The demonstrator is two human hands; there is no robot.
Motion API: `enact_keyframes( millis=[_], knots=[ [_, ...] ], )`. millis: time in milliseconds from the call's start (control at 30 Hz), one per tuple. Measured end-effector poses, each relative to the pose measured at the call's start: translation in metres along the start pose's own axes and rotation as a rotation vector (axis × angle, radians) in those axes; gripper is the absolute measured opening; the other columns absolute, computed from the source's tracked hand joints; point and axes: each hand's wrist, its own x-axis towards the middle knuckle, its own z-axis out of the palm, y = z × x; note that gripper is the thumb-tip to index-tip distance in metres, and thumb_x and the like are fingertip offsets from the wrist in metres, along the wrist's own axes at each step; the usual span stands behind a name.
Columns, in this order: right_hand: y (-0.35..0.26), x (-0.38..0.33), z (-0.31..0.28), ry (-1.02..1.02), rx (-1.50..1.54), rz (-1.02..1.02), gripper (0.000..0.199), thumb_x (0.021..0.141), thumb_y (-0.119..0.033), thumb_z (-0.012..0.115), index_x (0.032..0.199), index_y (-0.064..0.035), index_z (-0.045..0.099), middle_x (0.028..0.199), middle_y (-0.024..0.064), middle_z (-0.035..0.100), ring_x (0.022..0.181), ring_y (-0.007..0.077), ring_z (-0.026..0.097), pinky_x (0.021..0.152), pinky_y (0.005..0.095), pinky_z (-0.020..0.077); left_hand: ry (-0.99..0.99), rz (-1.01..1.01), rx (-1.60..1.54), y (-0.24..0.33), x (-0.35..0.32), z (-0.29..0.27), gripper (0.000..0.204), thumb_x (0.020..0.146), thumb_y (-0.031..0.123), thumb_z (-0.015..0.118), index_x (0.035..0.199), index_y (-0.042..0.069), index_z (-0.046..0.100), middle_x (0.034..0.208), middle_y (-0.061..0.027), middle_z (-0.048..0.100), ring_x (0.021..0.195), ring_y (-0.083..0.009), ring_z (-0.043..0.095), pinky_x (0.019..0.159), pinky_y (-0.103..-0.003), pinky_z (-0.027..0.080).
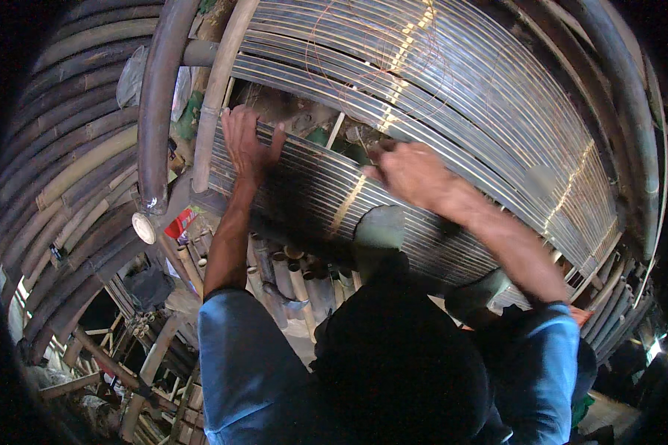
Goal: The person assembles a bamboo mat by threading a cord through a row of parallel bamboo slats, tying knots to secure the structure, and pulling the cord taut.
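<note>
Both hands' fingers spread flat, left hand (246, 142) and right hand (416, 176), on smooth bamboo slats (312, 185)

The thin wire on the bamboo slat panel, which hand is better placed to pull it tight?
Probably the right hand: its fingers sit at the gap in the slat panel, closest to the thin wire. The left hand lies flat on the slats beside the bamboo pole, bracing.

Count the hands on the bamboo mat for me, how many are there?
2. The left hand presses flat on the bamboo slat mat near its left edge. The right hand sits at the mat's middle, blurred. None seem hidden.
</note>
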Motion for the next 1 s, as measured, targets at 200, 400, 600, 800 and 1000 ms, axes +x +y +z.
enact_keyframes(
  millis=[200,400,600,800,1000],
  knots=[
    [-0.035,0.058,0.053,0.342,0.139,0.003,0.049,0.103,-0.037,0.048,0.077,0.0000,0.066,0.067,0.0235,0.064,0.066,0.0421,0.066,0.063,0.0505,0.0525,-0.035,-0.064,0.062,-0.007,-0.007,-0.004,0.044,0.070,0.028,0.079,0.096,0.001,0.055,0.101,-0.0230,0.054,0.107,-0.0452,0.052,0.107,-0.060,0.036],
    [-0.023,0.058,0.058,0.308,0.000,-0.101,0.042,0.101,-0.033,0.051,0.080,0.0005,0.064,0.074,0.0227,0.065,0.066,0.0409,0.065,0.062,0.0478,0.0526,-0.048,-0.082,-0.059,0.002,0.002,-0.012,0.046,0.068,0.031,0.079,0.090,0.001,0.051,0.091,-0.0197,0.047,0.094,-0.0430,0.050,0.093,-0.056,0.041],
    [-0.020,0.056,0.070,0.227,-0.102,-0.204,0.030,0.097,-0.028,0.056,0.096,-0.0002,0.065,0.085,0.0196,0.067,0.078,0.0358,0.067,0.068,0.0444,0.0532,-0.061,-0.115,-0.050,0.006,-0.002,-0.018,0.045,0.068,0.032,0.078,0.087,0.003,0.051,0.087,-0.0170,0.045,0.088,-0.0405,0.050,0.084,-0.054,0.042],
    [-0.024,0.031,0.035,0.067,-0.153,-0.107,0.026,0.095,-0.025,0.057,0.095,-0.0015,0.068,0.078,0.0212,0.068,0.068,0.0365,0.068,0.063,0.0453,0.0538,0.050,-0.074,-0.082,0.004,-0.006,-0.008,0.043,0.071,0.029,0.078,0.096,0.003,0.056,0.099,-0.0208,0.055,0.098,-0.0414,0.055,0.098,-0.056,0.041],
    [0.004,0.005,0.052,0.343,0.323,0.269,0.050,0.098,-0.045,0.057,0.077,-0.0006,0.069,0.060,0.0244,0.061,0.060,0.0440,0.064,0.064,0.0549,0.0524,-0.027,-0.067,-0.004,-0.008,-0.013,0.000,0.025,0.080,0.022,0.074,0.092,0.004,0.062,0.092,-0.0160,0.059,0.096,-0.0393,0.059,0.106,-0.060,0.038]
  ],
)
